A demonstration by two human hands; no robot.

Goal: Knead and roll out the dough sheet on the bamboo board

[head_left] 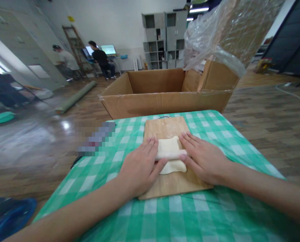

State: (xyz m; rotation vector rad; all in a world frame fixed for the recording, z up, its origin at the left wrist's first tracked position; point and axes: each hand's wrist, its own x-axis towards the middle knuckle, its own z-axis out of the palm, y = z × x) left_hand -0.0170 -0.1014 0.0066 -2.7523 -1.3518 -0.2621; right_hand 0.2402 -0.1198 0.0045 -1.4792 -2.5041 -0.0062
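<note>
Currently your left hand (141, 165) and right hand (204, 158) lie straight-fingered, apparently over the pin (170, 155); uneven pressure could tear dough (174, 167) between.

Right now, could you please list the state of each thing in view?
Dough: flattened, on cutting board
Rolling pin: across dough, under left hand and right hand
Cutting board: lying flat
Cardboard box: open-topped
Gray cabinet: some compartments open
Computer screen: lit
Long roll: rolled up, on floor
</note>
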